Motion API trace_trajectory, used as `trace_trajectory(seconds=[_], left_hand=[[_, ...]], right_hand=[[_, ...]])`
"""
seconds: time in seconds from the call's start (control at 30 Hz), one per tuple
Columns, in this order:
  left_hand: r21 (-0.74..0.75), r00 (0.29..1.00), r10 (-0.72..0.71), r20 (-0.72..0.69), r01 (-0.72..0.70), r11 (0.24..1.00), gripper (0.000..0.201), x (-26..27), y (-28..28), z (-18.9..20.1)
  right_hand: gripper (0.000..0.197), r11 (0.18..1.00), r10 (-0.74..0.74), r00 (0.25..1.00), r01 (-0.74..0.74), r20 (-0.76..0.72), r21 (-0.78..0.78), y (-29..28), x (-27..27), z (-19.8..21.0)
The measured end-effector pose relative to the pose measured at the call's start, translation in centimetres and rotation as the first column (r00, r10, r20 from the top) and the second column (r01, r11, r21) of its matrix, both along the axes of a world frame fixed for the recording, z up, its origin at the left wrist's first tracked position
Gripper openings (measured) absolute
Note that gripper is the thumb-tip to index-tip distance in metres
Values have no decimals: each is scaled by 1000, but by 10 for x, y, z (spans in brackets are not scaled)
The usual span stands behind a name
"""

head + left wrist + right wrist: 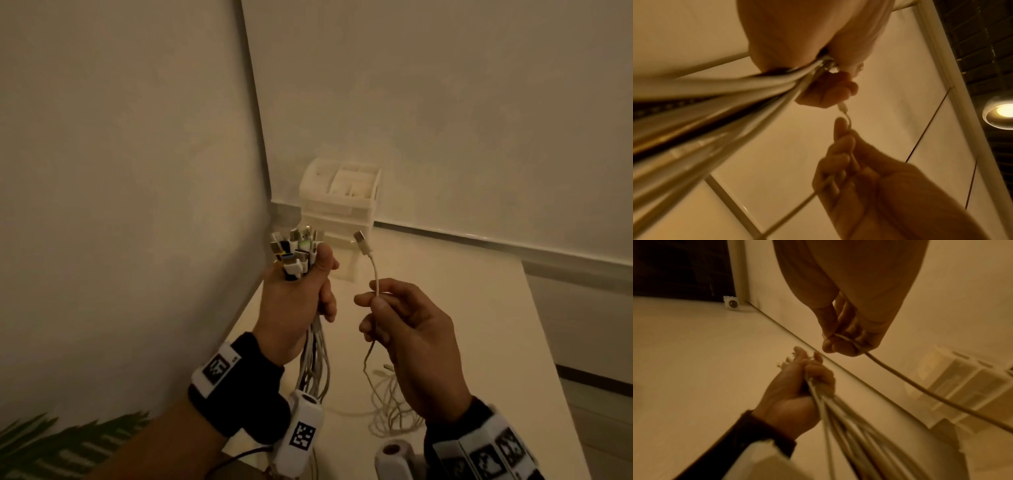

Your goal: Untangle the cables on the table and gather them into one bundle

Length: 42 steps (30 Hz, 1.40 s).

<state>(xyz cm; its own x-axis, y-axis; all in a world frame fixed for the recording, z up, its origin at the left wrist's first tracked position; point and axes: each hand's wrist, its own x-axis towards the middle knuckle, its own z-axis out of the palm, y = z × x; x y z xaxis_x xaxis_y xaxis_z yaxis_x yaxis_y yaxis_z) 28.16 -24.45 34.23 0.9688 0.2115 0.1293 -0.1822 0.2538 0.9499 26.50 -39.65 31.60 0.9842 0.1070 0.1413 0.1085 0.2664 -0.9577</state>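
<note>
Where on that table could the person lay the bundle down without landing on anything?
Bare table lies right of the drawer organizer, out to the far edge. Crowded: the loose cable tangle near the right hand, and under the left hand with its bundle.

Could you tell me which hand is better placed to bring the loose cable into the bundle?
Likely the right hand: it already pinches the single cable, while the left hand grips the bundle.

no readable text, black-and-white square code markers on wrist-worn camera units (301, 435), no words, numbers or brands
</note>
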Motion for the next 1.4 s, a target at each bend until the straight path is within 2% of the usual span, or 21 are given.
trace_trajectory(seconds=[0.13,0.2,0.37,0.5,0.57,0.67,0.77,0.87,1.0,1.1,1.17,1.23,1.3,1.33,1.4], left_hand=[[-28,1000,-11,1,11,1000,37,2,-7,-1],[6,1000,4,9,-4,1000,34,2,-10,-2],[-1,998,-38,48,38,999,15,5,-11,0],[65,999,-7,34,4,998,20,14,-4,-2],[-14,999,-12,50,13,1000,21,20,2,3],[-181,997,-45,58,55,982,23,29,17,20],[-187,994,-17,106,37,982,37,36,42,38],[-179,982,59,181,-26,984,43,37,74,58],[-79,973,73,220,-57,995,42,28,100,68],[62,983,25,184,-37,997,31,23,86,53],[233,991,-53,121,23,972,24,20,65,38],[462,989,-137,58,95,882,18,19,41,20],[595,981,-196,10,151,790,8,21,19,1],[607,977,-212,-11,175,775,4,24,9,-7],[573,973,-224,-53,213,792,6,29,-5,-18]], right_hand=[[20,998,-36,997,39,69,-46,22,-6,7],[20,994,-42,990,55,135,-91,31,-7,6],[16,953,-108,953,180,283,-245,36,-1,-3],[19,920,-78,944,193,321,-342,30,3,-7],[19,906,-16,956,137,292,-400,24,6,-15],[16,864,153,963,-22,221,-502,7,18,-35],[19,800,247,958,-117,145,-589,-16,34,-65],[26,751,260,966,-198,6,-630,-42,49,-99],[29,725,217,963,-268,-158,-635,-65,62,-119],[30,706,189,970,-241,-151,-666,-62,67,-101],[32,688,190,976,-211,-108,-694,-55,70,-73],[35,684,213,974,-202,-72,-701,-47,74,-43],[38,732,242,967,-238,-82,-639,-41,76,-16],[40,774,260,960,-272,-105,-571,-38,76,-6],[42,843,265,955,-296,-132,-448,-36,77,10]])
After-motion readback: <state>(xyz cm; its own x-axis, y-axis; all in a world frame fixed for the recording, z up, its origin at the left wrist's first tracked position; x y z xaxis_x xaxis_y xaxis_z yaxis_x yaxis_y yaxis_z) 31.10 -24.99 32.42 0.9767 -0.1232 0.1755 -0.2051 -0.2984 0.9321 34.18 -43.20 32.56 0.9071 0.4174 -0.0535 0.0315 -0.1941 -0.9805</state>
